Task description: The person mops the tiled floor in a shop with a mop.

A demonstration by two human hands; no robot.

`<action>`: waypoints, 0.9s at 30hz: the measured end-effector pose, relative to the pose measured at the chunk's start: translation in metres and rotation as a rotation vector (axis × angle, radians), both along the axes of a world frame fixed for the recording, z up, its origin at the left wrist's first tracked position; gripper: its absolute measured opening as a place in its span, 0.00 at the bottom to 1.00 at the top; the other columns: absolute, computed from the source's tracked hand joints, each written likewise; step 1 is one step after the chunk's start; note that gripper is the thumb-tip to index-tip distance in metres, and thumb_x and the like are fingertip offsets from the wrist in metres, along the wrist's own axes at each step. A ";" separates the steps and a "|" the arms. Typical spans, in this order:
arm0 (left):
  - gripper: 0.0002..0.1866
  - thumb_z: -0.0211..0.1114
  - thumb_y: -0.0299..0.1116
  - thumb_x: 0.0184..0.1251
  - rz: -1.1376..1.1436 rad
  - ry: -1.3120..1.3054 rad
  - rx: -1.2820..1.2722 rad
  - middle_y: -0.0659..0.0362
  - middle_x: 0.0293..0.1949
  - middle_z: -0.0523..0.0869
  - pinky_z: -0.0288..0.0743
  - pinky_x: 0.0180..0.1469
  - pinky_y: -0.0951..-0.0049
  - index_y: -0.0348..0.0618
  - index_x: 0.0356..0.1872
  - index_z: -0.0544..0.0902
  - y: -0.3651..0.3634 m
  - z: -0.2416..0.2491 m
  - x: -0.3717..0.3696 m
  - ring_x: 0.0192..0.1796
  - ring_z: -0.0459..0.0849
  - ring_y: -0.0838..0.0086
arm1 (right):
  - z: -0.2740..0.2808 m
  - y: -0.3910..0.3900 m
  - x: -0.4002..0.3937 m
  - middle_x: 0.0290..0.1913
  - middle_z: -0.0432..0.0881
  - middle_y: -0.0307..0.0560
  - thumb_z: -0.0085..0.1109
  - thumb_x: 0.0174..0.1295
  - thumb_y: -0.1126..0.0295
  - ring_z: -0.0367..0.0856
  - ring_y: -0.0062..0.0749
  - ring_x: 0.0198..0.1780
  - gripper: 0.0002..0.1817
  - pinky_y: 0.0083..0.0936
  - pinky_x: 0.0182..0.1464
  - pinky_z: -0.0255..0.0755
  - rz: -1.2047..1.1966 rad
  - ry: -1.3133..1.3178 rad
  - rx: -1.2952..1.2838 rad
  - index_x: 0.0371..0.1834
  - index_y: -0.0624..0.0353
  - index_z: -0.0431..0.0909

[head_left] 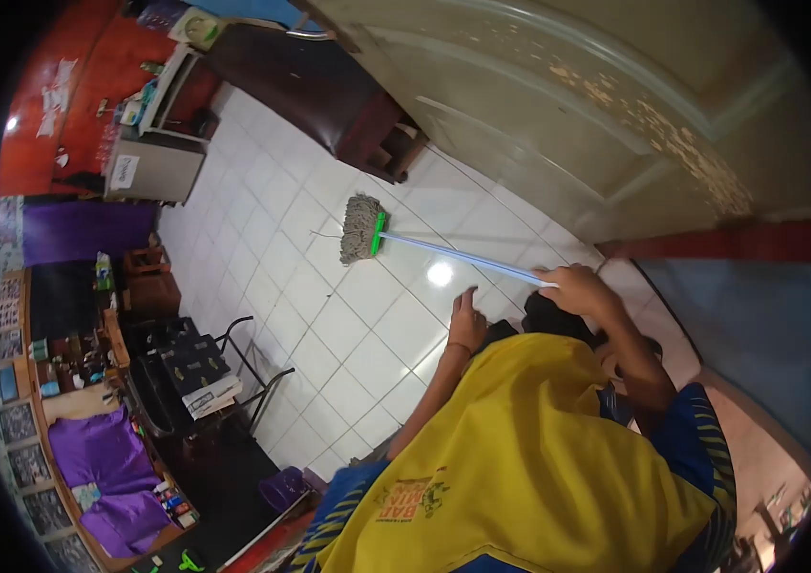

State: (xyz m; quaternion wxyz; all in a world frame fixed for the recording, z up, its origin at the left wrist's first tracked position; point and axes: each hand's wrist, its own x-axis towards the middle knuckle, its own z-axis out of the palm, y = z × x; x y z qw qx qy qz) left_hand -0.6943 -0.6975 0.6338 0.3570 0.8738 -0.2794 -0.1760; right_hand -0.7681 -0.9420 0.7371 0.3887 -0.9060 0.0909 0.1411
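Note:
My right hand (574,288) is wrapped round the upper end of a mop's pale blue handle (463,256). The handle slants away to a green clamp (379,233) and a grey string mop head (360,229), which lies on the white tiled floor (329,315). Apart from the handle, my left hand (466,323) hangs over the tiles with its fingers stretched out and nothing in it. A thin band circles that wrist.
A greenish door (596,105) with peeling paint stands to the right. Ahead is a dark brown padded bench (300,81). On the left are a black chair (186,368) with a box and papers, a purple cloth (105,454) and a grey cabinet (152,167).

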 end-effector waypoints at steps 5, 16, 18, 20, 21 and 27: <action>0.42 0.65 0.32 0.49 -0.274 0.106 0.022 0.37 0.60 0.55 0.69 0.53 0.62 0.46 0.65 0.51 -0.057 0.005 -0.012 0.56 0.66 0.47 | 0.111 -0.028 -0.083 0.33 0.77 0.60 0.57 0.51 0.66 0.77 0.51 0.36 0.19 0.35 0.40 0.70 -0.232 0.236 0.165 0.48 0.55 0.75; 0.14 0.57 0.34 0.52 -0.738 0.132 0.281 0.52 0.39 0.76 0.65 0.51 0.48 0.47 0.40 0.69 -0.095 -0.003 -0.047 0.43 0.79 0.56 | 0.172 0.007 -0.138 0.31 0.78 0.62 0.60 0.47 0.71 0.79 0.48 0.33 0.19 0.30 0.35 0.71 -0.541 0.093 0.336 0.42 0.69 0.74; 0.13 0.57 0.35 0.53 -0.675 0.079 0.273 0.54 0.42 0.75 0.60 0.53 0.42 0.48 0.40 0.69 -0.091 -0.005 -0.045 0.44 0.78 0.57 | 0.158 0.002 -0.136 0.33 0.78 0.63 0.60 0.47 0.72 0.80 0.47 0.34 0.20 0.28 0.36 0.71 -0.503 0.103 0.390 0.44 0.71 0.73; 0.12 0.56 0.34 0.54 -0.541 0.088 0.349 0.55 0.46 0.74 0.61 0.55 0.46 0.50 0.41 0.71 -0.091 -0.007 -0.036 0.47 0.76 0.54 | 0.138 -0.004 -0.126 0.32 0.78 0.63 0.60 0.47 0.72 0.79 0.49 0.34 0.20 0.30 0.36 0.72 -0.419 0.079 0.320 0.45 0.68 0.73; 0.12 0.55 0.33 0.54 -0.435 0.178 0.345 0.54 0.47 0.73 0.63 0.55 0.51 0.50 0.41 0.71 -0.089 -0.007 -0.029 0.48 0.75 0.53 | 0.129 -0.005 -0.117 0.32 0.78 0.63 0.60 0.47 0.72 0.79 0.49 0.34 0.20 0.30 0.36 0.72 -0.406 0.071 0.331 0.45 0.68 0.73; 0.25 0.59 0.32 0.55 -0.177 0.069 0.136 0.44 0.51 0.68 0.71 0.49 0.60 0.37 0.54 0.63 -0.051 -0.024 0.031 0.47 0.73 0.49 | 0.057 0.003 -0.039 0.31 0.78 0.59 0.57 0.51 0.70 0.77 0.51 0.36 0.20 0.36 0.38 0.70 -0.264 -0.015 0.225 0.49 0.61 0.73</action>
